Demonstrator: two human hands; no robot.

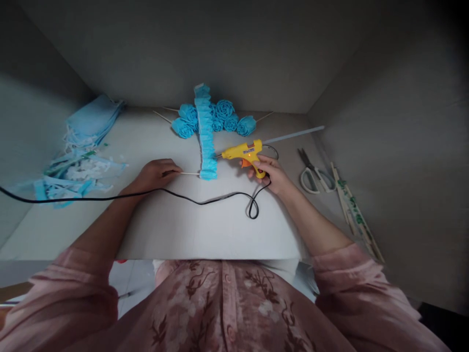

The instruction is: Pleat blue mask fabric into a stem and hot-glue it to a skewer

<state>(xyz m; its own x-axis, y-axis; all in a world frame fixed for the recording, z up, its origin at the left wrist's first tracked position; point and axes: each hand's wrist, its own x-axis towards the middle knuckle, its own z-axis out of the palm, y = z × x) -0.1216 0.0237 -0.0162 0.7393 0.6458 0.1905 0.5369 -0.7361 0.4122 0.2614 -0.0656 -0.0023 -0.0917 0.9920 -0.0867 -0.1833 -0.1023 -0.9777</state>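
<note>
Right hand (273, 175) grips glue gun (245, 154), nozzle at blue strip (205, 133); left hand (156, 173) fingers pinch skewer (189, 173) left of strip.

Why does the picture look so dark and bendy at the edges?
Head view: dim, soft light; corners fall into shadow. The wide lens bows the table edges and walls. The glue gun in the right hand looks fairly sharp; the blue scrap pile looks smeared.

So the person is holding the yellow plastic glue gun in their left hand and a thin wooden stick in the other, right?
Not quite. The head view shows the yellow plastic glue gun in the right hand; the left hand holds the thin wooden stick.
</note>
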